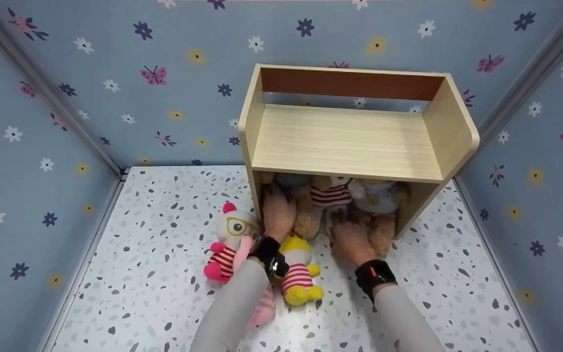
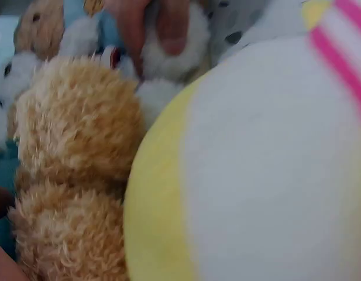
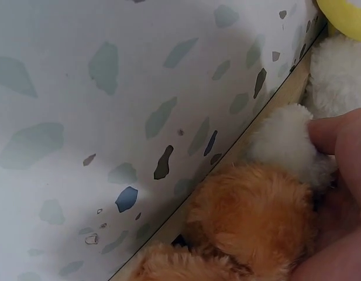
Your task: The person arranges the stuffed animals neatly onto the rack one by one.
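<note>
Three toys (image 1: 331, 196) half-hidden under shelf (image 1: 350, 142)

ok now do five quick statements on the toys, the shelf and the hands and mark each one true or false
1. The yellow-capped doll lies outside the bookshelf. True.
2. The left hand rests on the upper board. False: it reaches into the lower compartment.
3. The right-hand bear in the compartment wears a red-striped top. False: its top is light blue with a bear face; the toy in the middle wears the red stripes.
4. The doll with glasses has a pink ear. True.
5. The right hand holds the yellow-capped doll. False: it touches a white plush part at the compartment.
</note>
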A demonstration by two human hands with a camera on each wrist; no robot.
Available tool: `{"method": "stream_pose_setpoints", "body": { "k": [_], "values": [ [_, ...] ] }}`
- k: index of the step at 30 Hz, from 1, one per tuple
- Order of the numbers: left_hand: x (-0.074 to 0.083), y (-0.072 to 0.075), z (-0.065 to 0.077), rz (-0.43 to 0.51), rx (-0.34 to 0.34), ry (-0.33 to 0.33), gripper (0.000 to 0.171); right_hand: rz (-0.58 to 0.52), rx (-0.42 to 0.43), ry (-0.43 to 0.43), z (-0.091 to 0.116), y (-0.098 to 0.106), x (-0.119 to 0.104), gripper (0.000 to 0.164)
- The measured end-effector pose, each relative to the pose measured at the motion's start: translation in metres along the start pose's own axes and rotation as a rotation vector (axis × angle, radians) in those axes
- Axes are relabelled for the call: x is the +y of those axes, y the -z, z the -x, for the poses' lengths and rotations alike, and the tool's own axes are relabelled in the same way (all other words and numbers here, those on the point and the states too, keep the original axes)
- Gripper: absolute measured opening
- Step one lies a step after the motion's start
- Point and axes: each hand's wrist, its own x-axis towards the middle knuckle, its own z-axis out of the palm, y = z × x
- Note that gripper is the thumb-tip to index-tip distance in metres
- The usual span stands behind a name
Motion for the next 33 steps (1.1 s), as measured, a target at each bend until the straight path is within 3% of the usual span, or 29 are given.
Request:
{"method": "stream_pose_setpoints", "body": {
  "k": [4, 7, 9, 13, 18, 24, 29, 33],
  "values": [
    [0.004, 0.003, 0.024, -0.084, 0.018, -0.209, 0.062, 0.019, -0.005, -0.012, 0.002, 0.001, 0.000, 0.048],
    [0.004, 0.004, 0.030, -0.210, -0.066, -0.345, 0.052, 0.048, 0.020, -0.006, 0.003, 0.001, -0.001, 0.048],
    [0.001, 0.004, 0.030, -0.292, -0.156, -0.370, 0.053, 0.070, 0.019, 0.004, 0.004, 0.000, -0.003, 0.049],
    [-0.006, -0.001, 0.021, -0.334, -0.330, -0.325, 0.055, 0.085, -0.015, -0.005, 0.004, 0.000, 0.000, 0.051],
    [-0.021, -0.009, 0.008, -0.277, -0.432, -0.250, 0.052, 0.023, -0.017, -0.018, 0.003, 0.001, 0.000, 0.051],
    [-0.034, -0.018, 0.007, -0.337, -0.480, -0.201, 0.054, -0.036, -0.025, 0.015, 0.004, -0.001, 0.000, 0.051],
    [-0.030, -0.018, 0.009, -0.372, -0.505, -0.216, 0.055, 0.005, 0.019, 0.011, 0.004, 0.000, 0.001, 0.048],
    [-0.029, -0.015, 0.007, -0.399, -0.530, -0.193, 0.058, 0.010, 0.001, 0.010, 0.005, -0.002, -0.001, 0.050]
  ]
}}
